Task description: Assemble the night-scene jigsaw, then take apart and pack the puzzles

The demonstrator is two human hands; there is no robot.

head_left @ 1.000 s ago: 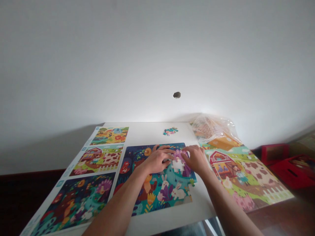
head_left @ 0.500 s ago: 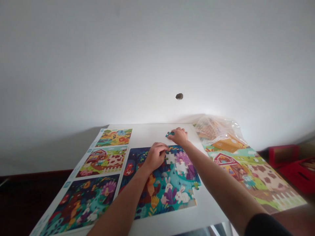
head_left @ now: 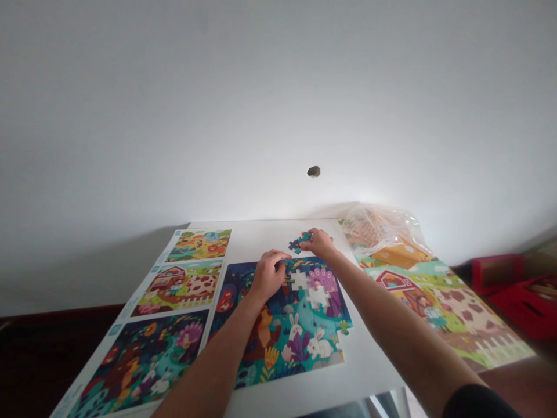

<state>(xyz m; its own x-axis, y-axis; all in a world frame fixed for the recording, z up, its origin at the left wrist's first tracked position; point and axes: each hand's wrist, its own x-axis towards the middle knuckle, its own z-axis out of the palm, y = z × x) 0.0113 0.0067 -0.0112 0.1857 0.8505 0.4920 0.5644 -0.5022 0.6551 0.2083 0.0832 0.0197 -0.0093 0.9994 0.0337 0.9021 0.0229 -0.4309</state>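
A jigsaw puzzle (head_left: 274,342) with a dark night forest, white rabbits and a purple peacock lies partly assembled on the white table. White gaps show in its upper right part, and its lower right corner is uneven. My left hand (head_left: 268,274) rests over the puzzle's top edge, thumb and fingers apart, with nothing seen in it. Just beyond that edge, my right hand (head_left: 320,242) is closed on several blue-teal puzzle pieces (head_left: 300,241). Some of these pieces look joined together; my fingers cover part of them.
Left of the puzzle lies a sheet (head_left: 174,307) with three printed pictures. On the right are a farm picture (head_left: 452,307) and a clear plastic bag (head_left: 369,226) by an orange box (head_left: 398,254). Red furniture (head_left: 526,307) stands beyond. A wall with a hole (head_left: 313,171) rises behind.
More of the blue-teal pieces now shows at my right hand's fingertips. My left hand has shifted slightly left along the puzzle's top edge. The view has moved a little.
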